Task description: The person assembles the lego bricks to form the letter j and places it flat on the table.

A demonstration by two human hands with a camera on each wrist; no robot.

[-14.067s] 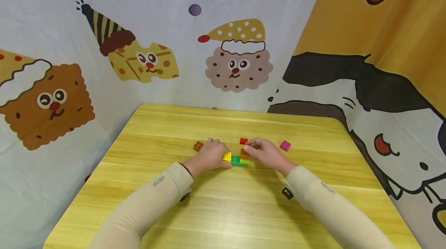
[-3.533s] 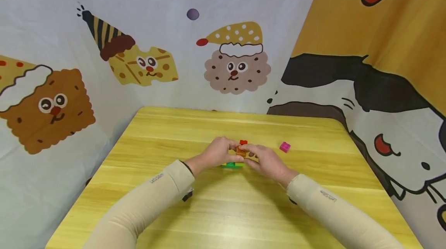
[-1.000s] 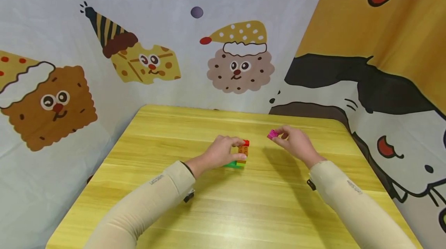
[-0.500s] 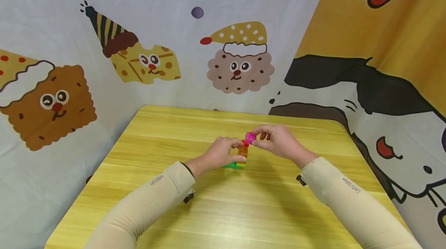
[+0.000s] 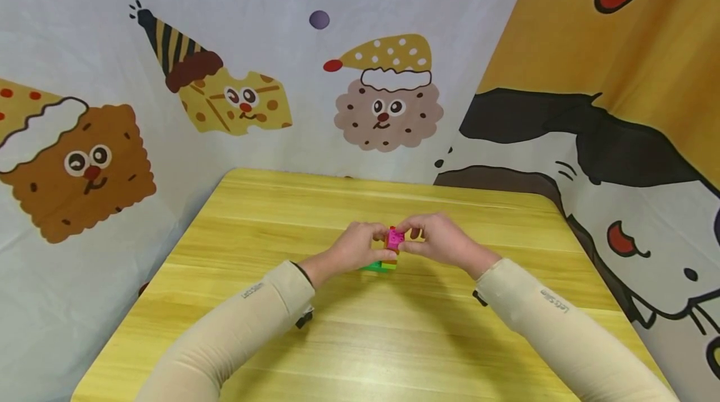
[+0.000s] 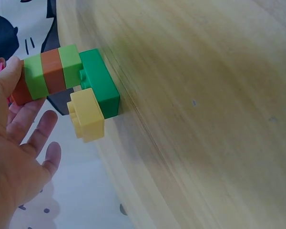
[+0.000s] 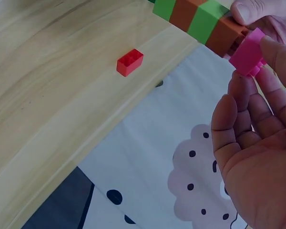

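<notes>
A tower of toy building bricks stands on the table: a dark green brick [image 6: 102, 88] at the bottom, a yellow brick [image 6: 89, 114] on one end of it, and alternating light green [image 6: 34, 78] and orange-brown bricks [image 6: 53, 71] on the other. My left hand [image 5: 351, 246] pinches the topmost orange-brown brick [image 7: 224, 38] between thumb and fingers. From the right, my right hand [image 5: 444, 241] pinches a pink brick [image 7: 248, 52] by its sides at the tower's top. A sliver of the orange-brown studs shows between the two, and the pink brick sits slightly tilted.
A loose red brick [image 7: 129, 63] lies on the wooden table [image 5: 360, 339] behind the tower. Past the far table edge hangs a cloth curtain [image 5: 270, 27] with cartoon prints.
The right hand has carried the pink brick leftward and down from the table's right side onto the tower's top. The left hand has stayed around the tower.
</notes>
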